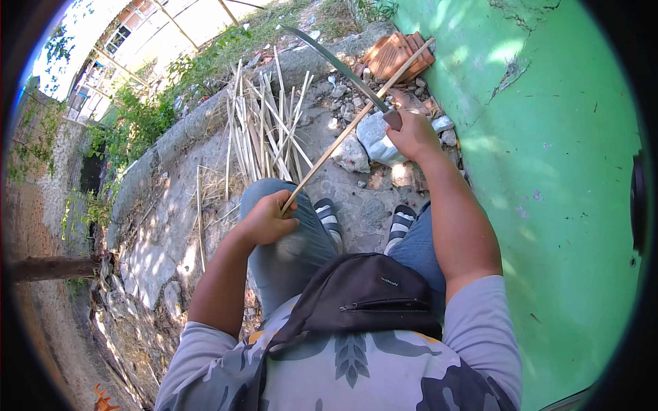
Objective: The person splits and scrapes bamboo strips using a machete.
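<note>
My left hand point(269, 219) is closed around the near end of a long, thin bamboo strip point(334, 143), just above my left knee. The strip slants up and to the right, its far end beside the stacked roof tiles. In my right hand point(415, 137) is the brown handle of a machete point(340, 66). Its long, slightly curved blade points up and left. Near the handle the blade crosses the strip; whether the edge bites into it I cannot tell. Beyond my left knee lies a loose pile of pale split bamboo strips point(264, 130).
Large pale stones point(378, 139) and rubble sit in front of me, with orange clay roof tiles point(394, 56) behind. A green wall point(548, 178) rises close on my right. A low stone kerb point(199, 133) runs along the left. A black bag point(370, 291) rests on my lap.
</note>
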A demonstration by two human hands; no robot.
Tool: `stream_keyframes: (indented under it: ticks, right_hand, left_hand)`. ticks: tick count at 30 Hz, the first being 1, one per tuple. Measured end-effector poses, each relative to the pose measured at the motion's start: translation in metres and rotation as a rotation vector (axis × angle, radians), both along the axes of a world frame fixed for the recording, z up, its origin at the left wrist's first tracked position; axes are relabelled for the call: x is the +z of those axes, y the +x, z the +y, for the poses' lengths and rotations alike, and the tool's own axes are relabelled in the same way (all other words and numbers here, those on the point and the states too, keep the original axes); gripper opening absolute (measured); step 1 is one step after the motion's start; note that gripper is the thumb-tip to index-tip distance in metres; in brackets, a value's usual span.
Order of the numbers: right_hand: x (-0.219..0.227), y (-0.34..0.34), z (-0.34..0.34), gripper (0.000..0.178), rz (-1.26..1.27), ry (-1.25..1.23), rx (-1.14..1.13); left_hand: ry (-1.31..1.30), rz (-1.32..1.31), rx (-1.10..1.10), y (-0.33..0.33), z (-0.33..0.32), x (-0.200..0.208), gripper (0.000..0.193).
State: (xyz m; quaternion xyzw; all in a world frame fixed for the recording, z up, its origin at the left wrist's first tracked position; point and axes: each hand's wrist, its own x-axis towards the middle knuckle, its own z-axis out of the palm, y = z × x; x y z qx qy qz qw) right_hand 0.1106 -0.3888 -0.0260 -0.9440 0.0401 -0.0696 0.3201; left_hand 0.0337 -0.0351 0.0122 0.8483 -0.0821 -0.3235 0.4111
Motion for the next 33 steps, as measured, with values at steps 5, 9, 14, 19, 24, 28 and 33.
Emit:
stream_keyframes:
  ticks: [5, 9, 14, 19, 24, 28, 33]
  right_hand:
    - [0.009, -0.014, 0.018, 0.024, -0.043, -0.104, 0.170]
    - [0.020, -0.016, 0.031, 0.020, 0.004, -0.291, 0.531]
    - [0.006, -0.005, 0.013, 0.024, 0.023, -0.127, 0.247]
    - [0.004, -0.004, 0.005, 0.028, 0.004, 0.048, 0.060]
    - [0.010, -0.013, 0.020, 0.020, -0.021, -0.193, 0.327]
    - [0.018, -0.015, 0.032, 0.018, -0.056, -0.318, 0.433]
    - [0.005, -0.004, 0.012, 0.020, 0.048, -0.149, 0.212]
  left_hand:
    - [-0.036, 0.024, 0.017, 0.001, 0.000, 0.000, 0.029]
    - [-0.025, -0.010, 0.026, -0.001, 0.002, -0.003, 0.029]
    - [-0.045, 0.016, 0.046, -0.001, 0.005, -0.005, 0.029]
    - [-0.101, 0.035, 0.033, 0.002, 0.007, -0.008, 0.028]
    - [-0.071, 0.045, 0.057, 0.000, 0.002, -0.001, 0.028]
    - [-0.048, 0.033, 0.034, 0.000, 0.006, -0.004, 0.030]
    - [-0.069, -0.001, 0.025, -0.002, 0.002, -0.002, 0.028]
